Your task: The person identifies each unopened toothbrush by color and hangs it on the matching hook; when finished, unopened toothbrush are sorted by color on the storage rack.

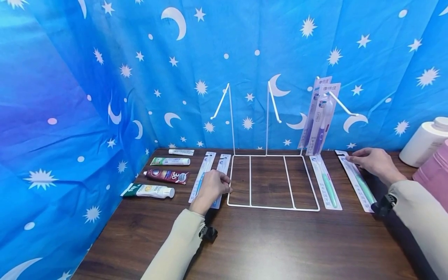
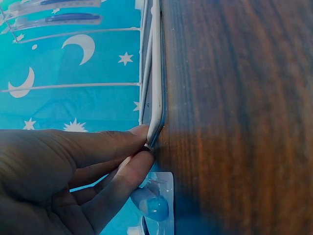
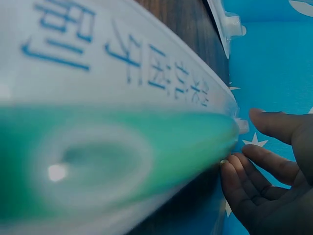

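Note:
My left hand pinches the front left corner of a white wire display rack between thumb and fingers. Under and beside that hand lie two packaged blue toothbrushes, partly covered by it. At the far right, my right hand is by the upper end of a packaged green toothbrush. In the right wrist view its thumb and fingers are apart; whether a fingertip touches the package I cannot tell. Two packaged purple toothbrushes hang on the rack's right hook. Another packaged green toothbrush lies beside the rack.
Several toothpaste tubes lie in a column on the left of the dark wooden table. A white bottle and a pink container stand at the right edge. A blue star-and-moon curtain hangs behind.

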Available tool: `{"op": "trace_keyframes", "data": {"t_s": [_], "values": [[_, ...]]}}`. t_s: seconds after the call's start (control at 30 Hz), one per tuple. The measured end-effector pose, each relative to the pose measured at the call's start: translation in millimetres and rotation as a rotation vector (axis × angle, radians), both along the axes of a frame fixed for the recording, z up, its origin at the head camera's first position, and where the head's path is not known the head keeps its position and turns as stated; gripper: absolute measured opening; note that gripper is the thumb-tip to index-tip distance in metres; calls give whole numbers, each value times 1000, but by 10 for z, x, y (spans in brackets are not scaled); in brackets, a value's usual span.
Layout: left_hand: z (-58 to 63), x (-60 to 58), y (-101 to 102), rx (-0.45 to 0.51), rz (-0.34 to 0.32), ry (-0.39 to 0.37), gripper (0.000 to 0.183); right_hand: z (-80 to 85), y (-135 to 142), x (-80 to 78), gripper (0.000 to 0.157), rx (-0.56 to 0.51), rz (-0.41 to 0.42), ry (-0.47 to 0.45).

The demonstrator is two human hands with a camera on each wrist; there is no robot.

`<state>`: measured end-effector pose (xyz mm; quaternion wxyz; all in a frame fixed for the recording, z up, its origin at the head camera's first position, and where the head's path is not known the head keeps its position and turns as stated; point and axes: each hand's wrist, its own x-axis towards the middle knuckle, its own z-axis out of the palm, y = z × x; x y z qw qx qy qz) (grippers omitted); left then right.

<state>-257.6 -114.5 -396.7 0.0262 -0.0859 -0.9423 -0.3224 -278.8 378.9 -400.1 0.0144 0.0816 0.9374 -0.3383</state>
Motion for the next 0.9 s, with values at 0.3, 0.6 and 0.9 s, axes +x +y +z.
{"op": "trace_keyframes", "data": {"t_s": [0.3, 0.6, 0.9], "values": [[24, -4, 5, 15, 2, -13, 16, 16, -20, 17, 82, 35, -19, -6], [0, 2, 0, 22, -7, -5, 15, 35, -61, 51, 56, 75, -23, 56], [3, 6, -6, 21, 4, -18, 15, 161, -111, 124, 57, -2, -92, 56]]}}
